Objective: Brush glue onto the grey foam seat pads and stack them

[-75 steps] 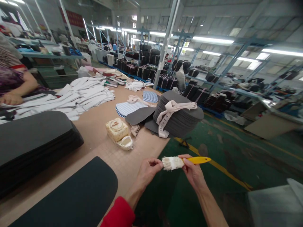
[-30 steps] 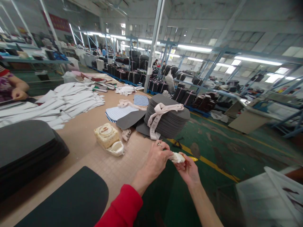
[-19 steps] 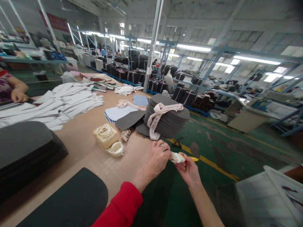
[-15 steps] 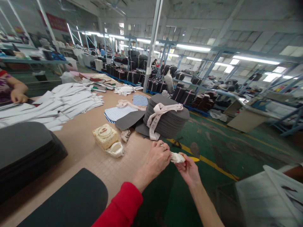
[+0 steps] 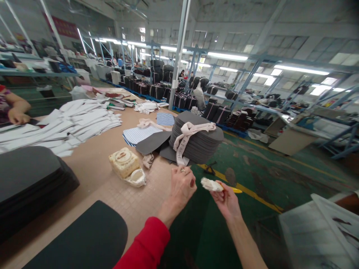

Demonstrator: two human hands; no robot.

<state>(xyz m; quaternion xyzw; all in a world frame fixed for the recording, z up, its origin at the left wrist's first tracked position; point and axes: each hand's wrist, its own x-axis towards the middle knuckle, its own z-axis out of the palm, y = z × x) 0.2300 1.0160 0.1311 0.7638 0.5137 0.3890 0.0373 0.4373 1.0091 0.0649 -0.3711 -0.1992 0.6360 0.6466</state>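
Note:
My right hand (image 5: 228, 203) grips a brush (image 5: 212, 184) with a yellow handle; its whitish, caked bristles point left toward my other hand. Beside it, and apart from the bristles, my left hand (image 5: 181, 188) is curled closed at the table edge. Whatever its fingertips pinch, if anything, is hidden. On the table (image 5: 95, 179), left of my hands, sits a yellowed, crusted container (image 5: 125, 163) with a small white cup (image 5: 138, 177) attached at its front. A crumpled beige scrap (image 5: 148, 161) lies nearby.
A stack of grey sheets (image 5: 206, 149) tied with a pale strip stands beyond my hands. Dark sheets (image 5: 33, 175) are piled left, with one dark sheet (image 5: 84, 235) lying nearer. White strips (image 5: 81, 116) cover the far left, near another person's hand (image 5: 18, 116). A white bin (image 5: 303, 231) stands right.
My hands have drawn apart: the left moved slightly left off the bristles, and the right moved slightly right with the brush.

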